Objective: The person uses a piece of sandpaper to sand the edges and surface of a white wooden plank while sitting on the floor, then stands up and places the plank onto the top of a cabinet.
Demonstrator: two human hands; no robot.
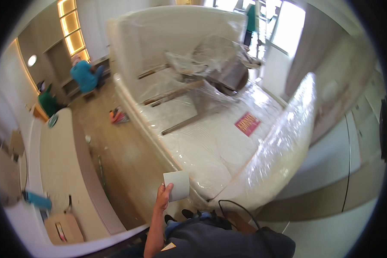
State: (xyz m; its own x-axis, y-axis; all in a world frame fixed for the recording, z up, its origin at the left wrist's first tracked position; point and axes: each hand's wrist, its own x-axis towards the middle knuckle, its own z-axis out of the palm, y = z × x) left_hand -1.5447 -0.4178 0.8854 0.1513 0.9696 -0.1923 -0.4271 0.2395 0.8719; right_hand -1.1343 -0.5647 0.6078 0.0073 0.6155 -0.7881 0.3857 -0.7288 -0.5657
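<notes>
In front of me, my left hand (162, 196) is closed on a thin, pale rectangular sheet (177, 185), its thumb lying over the face of the sheet. Whether it is card or a board sample I cannot tell. Beyond the sheet stands a large bed (193, 161) wrapped in clear plastic film. My right forearm (243, 224) is bent close to my body near a black cable (245, 208); the fingers of that hand are hidden.
A plastic-wrapped wooden chair or frame (232, 77) and a red printed card (247, 124) lie on the mattress. A curved desk (60, 159) stands left. Two people, in blue (85, 76) and green (48, 102), sit far left. A ladder (262, 34) stands by the window.
</notes>
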